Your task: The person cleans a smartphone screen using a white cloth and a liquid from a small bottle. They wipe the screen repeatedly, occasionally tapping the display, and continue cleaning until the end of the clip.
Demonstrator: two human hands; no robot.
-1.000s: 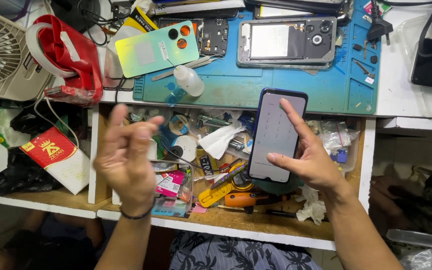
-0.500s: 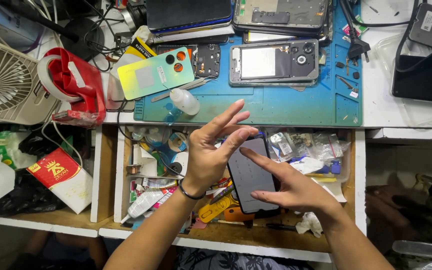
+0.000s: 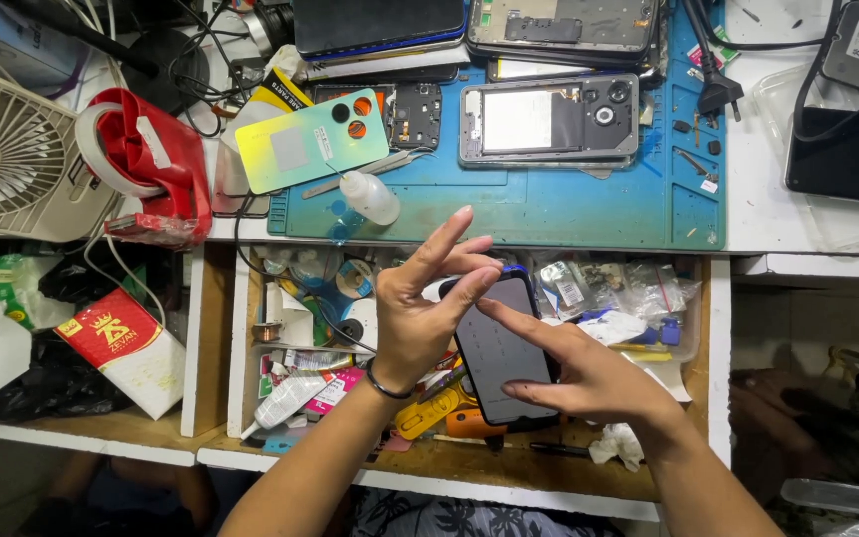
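A: Where is the phone?

B: I see the dark phone (image 3: 501, 348) above an open, cluttered drawer (image 3: 469, 462), resting on the right hand (image 3: 589, 383), whose fingers lie stretched beneath and along it.

A: And the left hand?

B: The left hand (image 3: 420, 313) stands upright with fingers spread open, fingertips touching the phone's top edge.

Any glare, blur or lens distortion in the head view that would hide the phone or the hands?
Head view: even, soft light with no hard shadows; the dark phone screen shows only a faint sheen, no glare; left hand and right hand are sharp; wide-angle bending curves the desk edges near the fan; the lower corners fall dim.
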